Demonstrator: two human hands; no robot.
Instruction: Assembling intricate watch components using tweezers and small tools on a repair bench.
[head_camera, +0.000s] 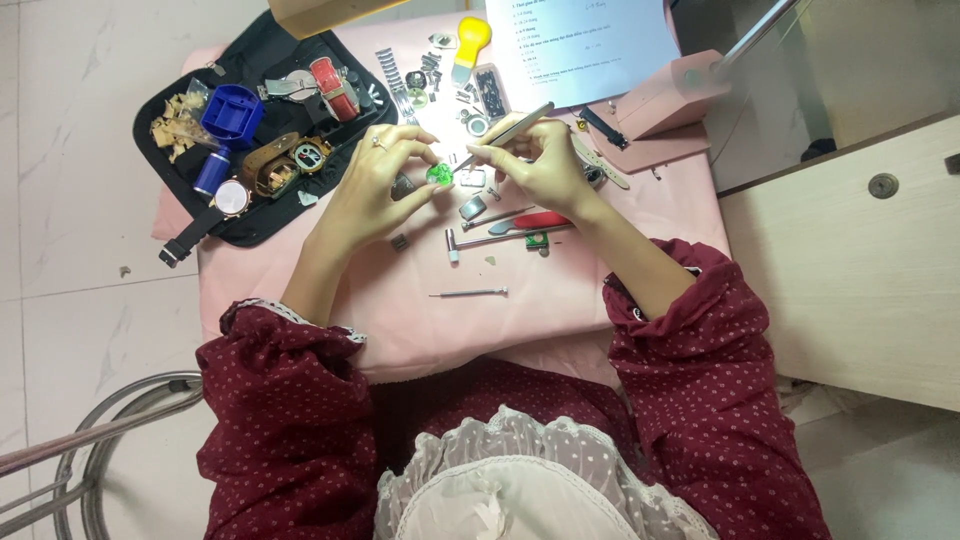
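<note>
Green watch part (440, 174) sits pinched in left hand (375, 185) fingers (418, 158); right hand (535, 160) fingers grip tweezers (505, 135) touching it.

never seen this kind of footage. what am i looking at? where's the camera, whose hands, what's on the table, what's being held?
There is no machine here: a person in a dark red dotted top works with two bare hands. The single picture comes from a camera worn on the head, looking straight down, so the arms enter from the bottom.

The left hand pinches a small green round part between its fingers. The right hand holds slim metal tweezers, tip aimed at that part.

All this sits over a pink cloth on a small table. On it: a black tool mat with wristwatches, straps and a blue round tool, a red-handled screwdriver, a small hammer, a thin pin tool, a yellow-handled tool, a metal watch bracelet, a sheet of paper and a pink box.
</note>
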